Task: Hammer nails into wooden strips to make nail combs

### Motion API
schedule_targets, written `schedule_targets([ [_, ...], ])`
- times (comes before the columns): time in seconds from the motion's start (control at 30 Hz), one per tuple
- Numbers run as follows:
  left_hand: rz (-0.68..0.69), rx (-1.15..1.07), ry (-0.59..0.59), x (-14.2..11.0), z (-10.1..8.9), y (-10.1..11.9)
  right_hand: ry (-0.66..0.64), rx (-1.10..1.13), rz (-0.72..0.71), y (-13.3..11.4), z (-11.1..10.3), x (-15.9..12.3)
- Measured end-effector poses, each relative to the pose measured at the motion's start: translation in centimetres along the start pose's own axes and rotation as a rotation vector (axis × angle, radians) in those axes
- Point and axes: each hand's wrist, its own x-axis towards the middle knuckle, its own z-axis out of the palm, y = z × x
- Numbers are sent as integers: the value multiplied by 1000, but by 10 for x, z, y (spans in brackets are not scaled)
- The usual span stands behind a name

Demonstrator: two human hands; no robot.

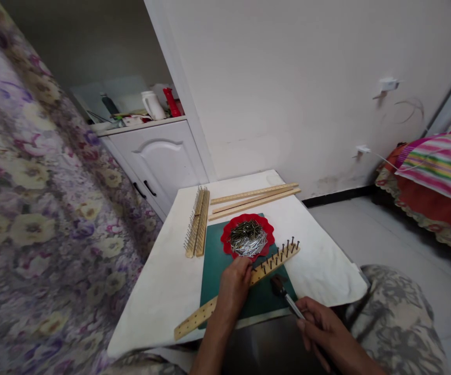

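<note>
My left hand [236, 284] is closed in a pinch over the middle of a pale wooden strip [196, 316]. A dark nail shows at its fingertips, partly hidden. The strip lies slantwise on a green mat [215, 260]; its right part carries upright dark nails [282, 252], while the left part has rows of small holes. Wrapped around a handle, my right hand [319, 325] holds a hammer [293, 306] near the table's front edge. The dark hammer head [278, 285] hovers just below the strip. Behind the left hand sits a red scalloped plate [270, 230] heaped with loose nails [249, 237].
Two nail-studded wooden strips [201, 224] stand at the table's left. Several bare strips [257, 202] lie along the back of the white-covered table [155, 291]. A flowered curtain [53, 208] hangs at left, before a white cabinet [163, 161]. My knee [397, 307] is at right.
</note>
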Motion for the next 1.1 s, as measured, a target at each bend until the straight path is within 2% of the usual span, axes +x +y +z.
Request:
schedule_targets([
  [0.17,15,-199,109,-2,18,-1,-17,6,-6,7,0,2],
  [0.33,-102,-331,156,-2,31,1,-7,0,3,4,-1,2],
  [0.7,-137,-308,198,-3,31,5,-19,-37,-13,2,-1,-3],
  [0.9,-151,-336,214,-3,32,4,-21,-32,-32,-24,2,-9],
  [1.1,-170,-343,212,-2,35,1,-21,-90,-119,-58,15,9],
])
